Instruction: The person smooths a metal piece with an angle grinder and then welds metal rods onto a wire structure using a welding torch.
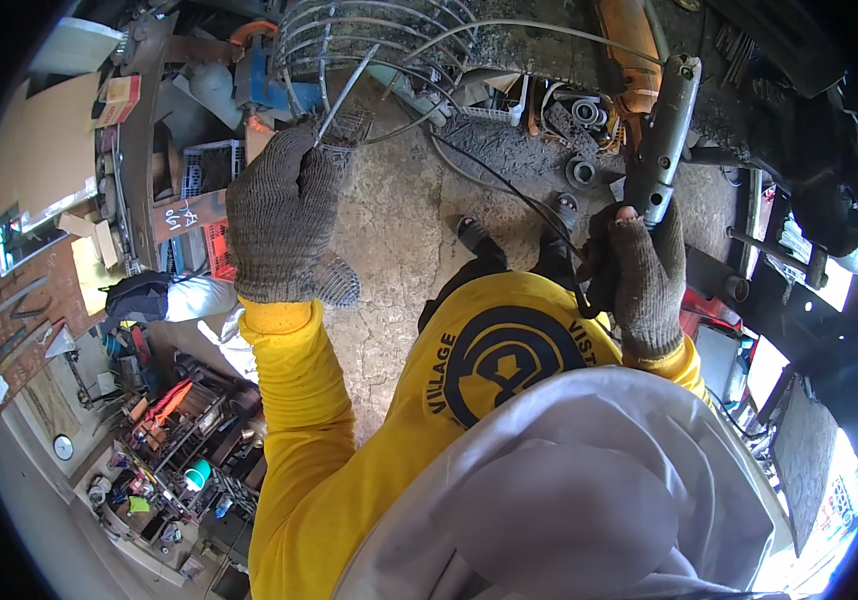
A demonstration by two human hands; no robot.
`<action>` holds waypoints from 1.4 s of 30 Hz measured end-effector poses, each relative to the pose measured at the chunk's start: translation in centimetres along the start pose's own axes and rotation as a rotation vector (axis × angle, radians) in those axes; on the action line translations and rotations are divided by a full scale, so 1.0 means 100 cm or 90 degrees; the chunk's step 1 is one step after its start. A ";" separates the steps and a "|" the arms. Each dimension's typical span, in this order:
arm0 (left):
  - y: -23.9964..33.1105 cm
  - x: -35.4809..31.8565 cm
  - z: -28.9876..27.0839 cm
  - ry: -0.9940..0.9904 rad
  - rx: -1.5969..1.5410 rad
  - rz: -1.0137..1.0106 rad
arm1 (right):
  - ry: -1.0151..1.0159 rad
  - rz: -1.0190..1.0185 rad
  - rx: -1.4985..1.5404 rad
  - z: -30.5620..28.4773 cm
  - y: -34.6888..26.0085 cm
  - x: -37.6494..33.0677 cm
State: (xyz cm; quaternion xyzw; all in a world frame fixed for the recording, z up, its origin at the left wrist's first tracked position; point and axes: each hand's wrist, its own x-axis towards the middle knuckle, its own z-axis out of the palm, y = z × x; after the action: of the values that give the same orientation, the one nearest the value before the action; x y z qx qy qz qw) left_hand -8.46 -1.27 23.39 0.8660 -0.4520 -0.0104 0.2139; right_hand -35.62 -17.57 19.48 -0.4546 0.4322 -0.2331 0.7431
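My left hand point(284, 215), in a dark knitted glove, is raised at the left with its fingers closed. A thin grey metal rod point(351, 90) sticks up from its thumb side, slanting away to the right. At the right my gloved right hand point(646, 275) is closed round the lower end of a grey metal tube point(673, 130) with several holes along it. A bare thumb tip shows through the glove beside the tube. Something black lies against this hand, and its full shape is hidden. Beyond my left hand stand large loops of metal wire point(389, 40).
A dark workbench point(539, 45) runs along the far side, with an orange cylinder point(633, 60) on it. Metal rings point(582, 172) and dark debris lie below. A black cable point(509, 178) trails towards my right hand. Cluttered shelves point(189, 440) stand at the left, and heavy dark metalwork point(799, 290) at the right.
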 end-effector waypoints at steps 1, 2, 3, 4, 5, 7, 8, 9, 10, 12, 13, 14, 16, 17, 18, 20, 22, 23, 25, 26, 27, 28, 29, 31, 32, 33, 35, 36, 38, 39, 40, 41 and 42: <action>0.000 0.000 0.000 -0.002 0.002 0.002 | 0.001 -0.001 0.004 0.001 0.000 0.000; 0.001 0.001 -0.001 -0.004 0.003 0.005 | -0.002 0.012 0.021 0.000 0.001 -0.001; 0.001 0.001 -0.001 -0.007 0.007 0.002 | -0.005 0.025 0.037 -0.001 0.002 -0.001; 0.002 0.001 -0.001 -0.010 0.011 0.000 | -0.008 0.037 0.055 -0.001 0.002 -0.001; 0.003 0.001 -0.001 -0.014 0.016 -0.002 | -0.008 0.036 0.055 -0.001 0.003 -0.002; 0.000 0.001 0.000 -0.008 0.015 -0.002 | -0.006 0.033 0.054 -0.001 0.003 -0.004; -0.001 0.001 0.000 -0.005 0.015 -0.002 | -0.006 0.034 0.052 -0.001 0.003 -0.004; 0.001 0.002 0.000 0.004 0.012 0.009 | -0.006 0.035 0.049 -0.001 0.003 -0.004; 0.003 0.002 0.000 0.013 0.011 0.019 | -0.007 0.037 0.047 -0.001 0.004 -0.004; 0.002 0.001 0.000 0.023 0.012 0.030 | -0.011 0.042 0.039 -0.002 0.004 -0.003; 0.000 0.001 0.002 0.023 0.013 0.032 | -0.010 0.043 0.036 -0.002 0.005 -0.003; 0.001 0.002 0.002 0.022 0.013 0.035 | 0.006 0.033 0.054 -0.001 0.007 -0.002; 0.003 0.000 -0.002 -0.022 0.101 -0.028 | -0.064 0.001 0.067 -0.004 0.013 0.004; -0.005 -0.004 -0.002 -0.012 0.093 -0.010 | 0.002 0.011 0.061 -0.001 0.014 0.001; -0.012 -0.008 0.001 -0.018 0.150 -0.025 | -0.003 0.023 0.054 0.002 0.009 -0.001; 0.004 0.001 -0.003 -0.020 0.018 -0.036 | -0.005 0.062 0.036 0.000 0.010 -0.002; 0.006 0.002 -0.005 -0.044 0.043 -0.043 | 0.003 -0.011 0.087 0.002 0.013 -0.003; 0.004 0.003 -0.005 -0.032 0.054 -0.018 | 0.005 -0.048 0.113 0.004 0.013 -0.004; -0.001 0.003 -0.003 -0.008 0.076 0.030 | 0.046 -0.090 0.156 0.010 0.011 -0.007; -0.009 0.001 0.002 -0.017 0.023 -0.029 | 0.022 -0.076 0.154 0.003 0.015 -0.006; -0.009 -0.001 0.002 -0.002 0.015 -0.015 | -0.003 -0.063 0.152 -0.005 0.018 -0.005; -0.009 0.000 0.002 0.013 0.005 0.004 | -0.006 -0.052 0.128 -0.007 0.017 -0.005; -0.009 0.001 0.003 0.029 -0.005 0.023 | -0.009 -0.040 0.104 -0.008 0.016 -0.006; -0.012 0.000 0.003 0.020 0.007 0.039 | -0.011 -0.023 0.083 -0.008 0.016 -0.006; -0.014 0.000 0.002 0.015 0.014 0.046 | -0.010 -0.018 0.087 -0.007 0.018 -0.006; -0.015 0.001 0.002 0.017 0.024 0.058 | -0.009 -0.013 0.091 -0.006 0.019 -0.005; -0.015 0.003 0.001 0.018 0.043 0.084 | 0.015 -0.020 0.094 -0.001 0.018 -0.005; -0.014 0.003 0.001 0.018 0.046 0.081 | 0.028 -0.023 0.095 0.001 0.018 -0.005; -0.013 0.001 0.001 0.021 0.051 0.074 | 0.022 -0.008 0.084 0.000 0.018 -0.003; -0.012 0.001 0.000 0.014 0.056 0.064 | 0.020 0.000 0.079 0.000 0.019 -0.002; -0.009 0.001 0.000 0.008 0.062 0.052 | 0.016 0.003 0.077 0.000 0.019 -0.002; -0.008 0.000 0.000 0.001 0.068 0.040 | 0.013 0.005 0.075 -0.001 0.019 -0.002; -0.009 0.000 0.000 0.004 0.065 0.047 | 0.009 0.008 0.073 -0.002 0.019 -0.003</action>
State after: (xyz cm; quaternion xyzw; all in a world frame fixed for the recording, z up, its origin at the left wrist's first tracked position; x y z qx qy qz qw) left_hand -7.78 -0.84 23.04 0.8583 -0.4832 0.0229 0.1712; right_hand -35.97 -16.53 17.86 -0.4066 0.4263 -0.2562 0.7664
